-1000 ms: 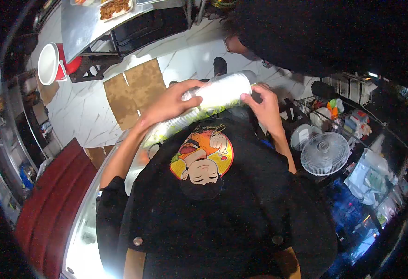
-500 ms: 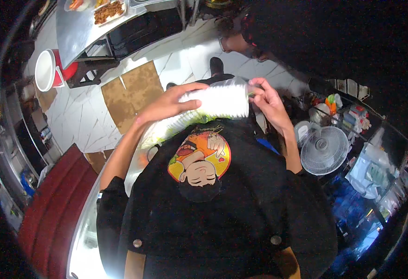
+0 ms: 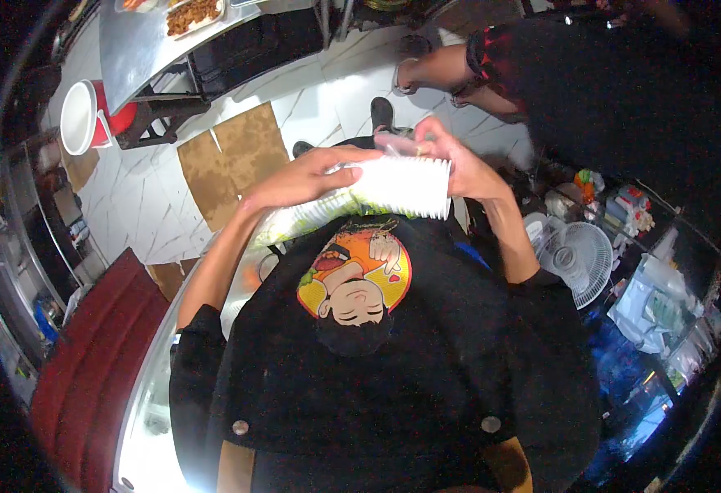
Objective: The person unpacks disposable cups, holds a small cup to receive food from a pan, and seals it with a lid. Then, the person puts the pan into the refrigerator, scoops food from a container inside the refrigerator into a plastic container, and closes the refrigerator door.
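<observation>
A long stack of white, rimmed disposable cups or bowls [image 3: 405, 187] lies across my front, partly inside a clear plastic sleeve [image 3: 397, 146] with green print. My left hand [image 3: 315, 174] is wrapped over the middle of the stack, thumb on the near side. At the stack's right end, my right hand [image 3: 459, 164] has its thumb and fingers pinched together on the loose plastic. The right end of the stack shows bare of the sleeve. Below it is my black apron [image 3: 377, 386] with a cartoon print.
Another person's legs [image 3: 438, 72] stand ahead on the right. A metal table [image 3: 134, 57] carries food trays at the upper left, near a white and red bucket [image 3: 79, 117]. Cardboard [image 3: 233, 164] lies on the floor. To the right are a fan [image 3: 574, 259] and plastic bags [image 3: 652, 300].
My right hand has moved up and left over the stack's end, drawing the plastic back. More of the white end shows. The other person's legs have come further into view.
</observation>
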A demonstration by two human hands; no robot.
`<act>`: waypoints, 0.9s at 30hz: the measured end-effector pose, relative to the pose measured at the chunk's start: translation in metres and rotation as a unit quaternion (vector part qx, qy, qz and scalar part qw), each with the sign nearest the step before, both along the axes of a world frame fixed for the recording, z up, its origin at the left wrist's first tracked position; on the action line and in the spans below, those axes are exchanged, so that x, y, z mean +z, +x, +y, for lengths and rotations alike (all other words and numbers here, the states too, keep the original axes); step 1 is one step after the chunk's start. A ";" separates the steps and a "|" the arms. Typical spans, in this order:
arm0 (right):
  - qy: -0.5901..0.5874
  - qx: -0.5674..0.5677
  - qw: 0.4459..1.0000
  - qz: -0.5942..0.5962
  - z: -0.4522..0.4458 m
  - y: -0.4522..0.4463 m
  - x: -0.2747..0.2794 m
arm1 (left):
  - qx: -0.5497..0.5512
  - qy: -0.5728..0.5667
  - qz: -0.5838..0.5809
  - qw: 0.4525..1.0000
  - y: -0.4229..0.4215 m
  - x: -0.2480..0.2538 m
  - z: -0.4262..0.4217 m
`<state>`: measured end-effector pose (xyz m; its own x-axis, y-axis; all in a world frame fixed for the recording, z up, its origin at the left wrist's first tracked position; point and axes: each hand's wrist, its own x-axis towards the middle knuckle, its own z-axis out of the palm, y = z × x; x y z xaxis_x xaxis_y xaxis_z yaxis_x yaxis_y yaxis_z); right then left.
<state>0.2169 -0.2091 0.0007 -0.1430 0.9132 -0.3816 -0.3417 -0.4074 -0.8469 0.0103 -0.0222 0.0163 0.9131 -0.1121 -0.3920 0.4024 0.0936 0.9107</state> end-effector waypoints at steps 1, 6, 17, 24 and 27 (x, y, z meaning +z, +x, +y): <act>0.002 0.008 1.000 -0.001 -0.002 0.002 -0.004 | 0.000 0.002 0.004 1.000 -0.001 -0.002 0.000; 0.097 0.035 0.989 -0.108 0.005 0.007 0.008 | 0.020 -0.028 -0.008 0.999 -0.007 -0.011 0.002; 0.125 0.152 0.957 -0.214 0.034 0.008 0.044 | 0.016 0.061 0.002 0.998 -0.003 -0.008 -0.001; 0.079 0.136 0.985 -0.070 0.038 0.008 0.049 | 0.011 0.012 -0.019 1.000 -0.003 -0.004 0.005; 0.118 0.160 0.978 -0.061 0.046 0.007 0.043 | 0.066 -0.013 -0.046 0.997 -0.001 0.003 0.001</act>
<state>0.2239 -0.1634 0.0438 -0.4025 0.8936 -0.1986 -0.1187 -0.2660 -0.9566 0.0089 -0.0208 0.0197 0.9523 0.0013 -0.3051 0.3007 0.1650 0.9393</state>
